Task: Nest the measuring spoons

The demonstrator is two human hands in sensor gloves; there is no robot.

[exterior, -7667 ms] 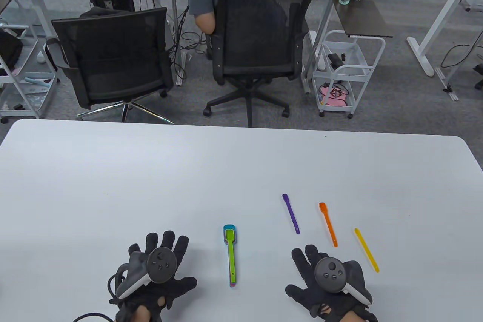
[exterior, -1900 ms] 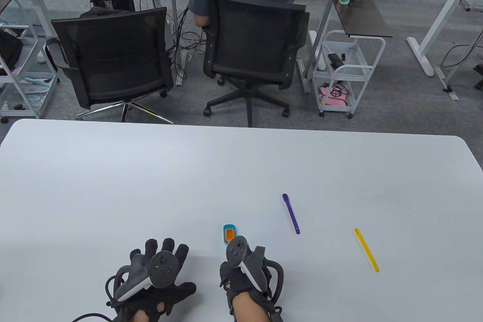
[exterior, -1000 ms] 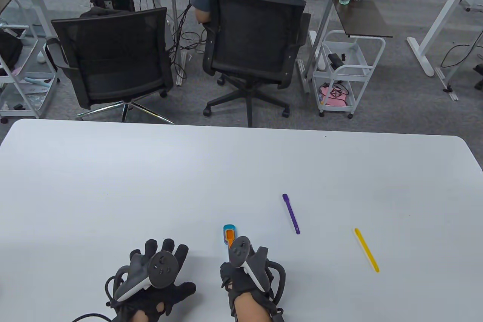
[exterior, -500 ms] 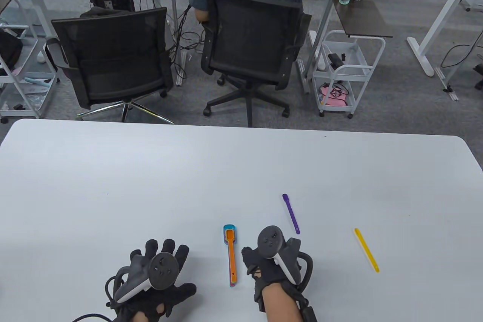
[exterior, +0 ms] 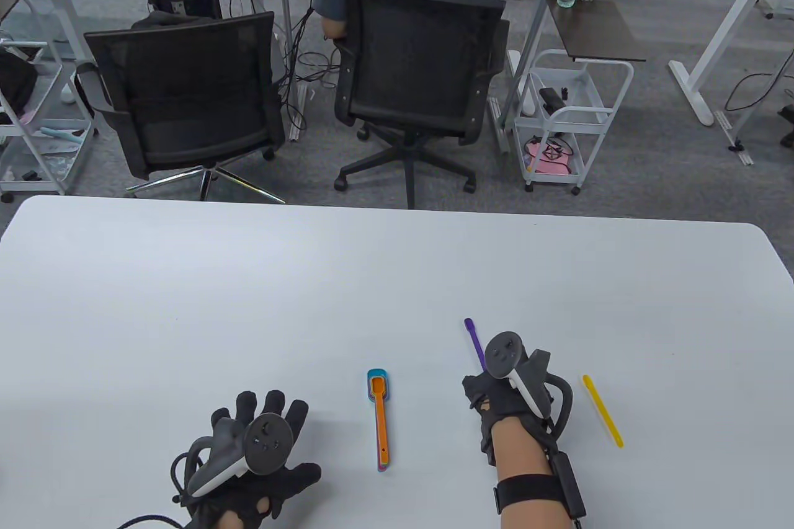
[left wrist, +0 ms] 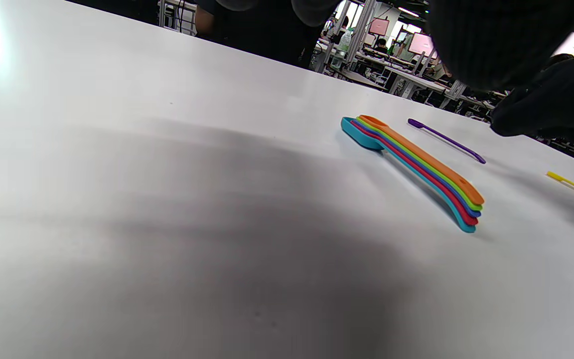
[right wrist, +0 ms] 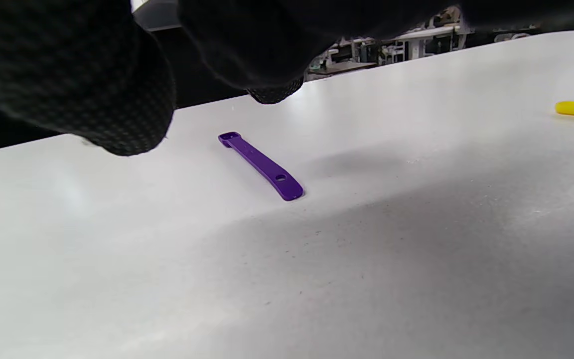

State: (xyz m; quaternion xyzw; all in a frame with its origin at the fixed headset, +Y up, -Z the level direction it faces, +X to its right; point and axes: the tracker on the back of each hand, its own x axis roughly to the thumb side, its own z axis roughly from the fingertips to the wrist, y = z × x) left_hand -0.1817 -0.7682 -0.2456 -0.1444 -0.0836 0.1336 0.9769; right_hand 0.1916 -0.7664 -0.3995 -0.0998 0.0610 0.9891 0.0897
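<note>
Since half a second ago the right hand (exterior: 505,389), empty with fingers uncurled, moved from the nested plastic spoon stack (exterior: 380,420) to the thin purple plastic spoon (exterior: 473,340), lying lengthwise just ahead of it, while the left hand (exterior: 260,461) rests flat, empty, farther away.

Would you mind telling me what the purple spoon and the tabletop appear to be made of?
Purple spoon: probably moulded plastic, going by its uniform saturated colour, thin flat handle with a punched hole, and soft satin sheen.
Tabletop: likely white laminate; it looks smooth and matte with diffuse glare, though the core is not visible.
</note>
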